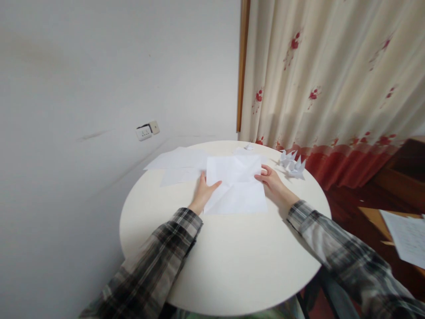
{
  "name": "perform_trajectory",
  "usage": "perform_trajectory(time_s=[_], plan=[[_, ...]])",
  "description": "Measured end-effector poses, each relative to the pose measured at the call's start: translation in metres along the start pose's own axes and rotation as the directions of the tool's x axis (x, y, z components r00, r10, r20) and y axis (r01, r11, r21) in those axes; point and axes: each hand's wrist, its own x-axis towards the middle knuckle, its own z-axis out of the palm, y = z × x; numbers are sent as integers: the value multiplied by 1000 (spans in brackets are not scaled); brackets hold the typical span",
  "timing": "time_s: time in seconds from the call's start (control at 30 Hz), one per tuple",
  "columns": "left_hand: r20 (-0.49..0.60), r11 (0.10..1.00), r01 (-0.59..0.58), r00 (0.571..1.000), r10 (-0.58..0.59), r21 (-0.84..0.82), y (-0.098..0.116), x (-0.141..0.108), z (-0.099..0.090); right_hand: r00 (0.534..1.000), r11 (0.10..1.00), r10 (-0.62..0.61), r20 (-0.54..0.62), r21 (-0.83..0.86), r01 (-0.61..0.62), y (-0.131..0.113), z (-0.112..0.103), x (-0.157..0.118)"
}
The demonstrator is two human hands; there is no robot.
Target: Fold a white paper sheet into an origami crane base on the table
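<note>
- Wall (99, 66): pale, fills the space to the person's left and ahead; a few faint scuffs.
- Floral curtain (318, 66): cream with red flower sprays and a red lower band; hangs beyond the table, ahead and to the right.
- Round table (229, 266): white top, set close to the wall; the person sits or stands at its near side.
- Plaid sleeves (159, 252): black, grey and white check; both reach over the table.
- Loose paper sheets (179, 158): white, overlapping, flat on the far left part of the tabletop.
- Creased paper sheet (237, 195): white, crossed by fold lines, opened out over the table between the two hands.
- Written sheet (407, 235): lies at far right on a wooden surface (368, 215), lower than the tabletop.
- Left hand (204, 192): half open at the creased sheet's left edge, thumb and forefinger spread, thumb lying over the paper; remaining fingers hidden, firmness of hold cannot be told.
- Right hand (265, 177): partly curled, fingers closed lightly on the same sheet's right edge.
- Folded paper cranes (292, 165): white, pointed, clustered near the table's far right rim.
- Wall socket (144, 133): white, beside a beige plate (154, 127).
- Small folded paper piece (248, 147): near the far rim; exact form too small to tell.
</note>
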Motion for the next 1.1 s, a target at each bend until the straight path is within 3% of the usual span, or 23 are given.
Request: perform_trajectory(time_s=[0.07,0.17,0.33,0.47,0.67,0.8,0.97,1.03,1.1], plan=[[162,971,122,983,-90,-204,4,-2,-3,1000,1000,-18,4,6,18,-3,-3,0],[324,919,243,936,-139,-310,7,-5,-6,998,999,-14,60,47,11,-3,-5,-2],[280,903,248,948,-151,-351,9,-7,-4,967,992,109,230,36,-120,1,-1,-8],[292,904,250,945,-149,-348,12,-6,-5,957,980,193,216,-3,-197,7,-3,-7],[336,934,215,935,-113,-285,14,-3,-7,982,992,119,149,-45,-114,7,-7,-2],[247,975,170,960,-130,-146,12,3,-11,975,989,126,181,-94,-110,-1,-8,-5],[9,998,11,1000,-11,-68,11,11,-21,972,988,143,185,-90,-129,-5,-8,-10],[-6,998,-61,998,61,-7,16,9,-18,964,985,158,212,-109,-137,-2,-7,-9],[70,991,-126,990,123,47,21,2,-10,957,983,158,241,-131,-129,2,-6,-7]])
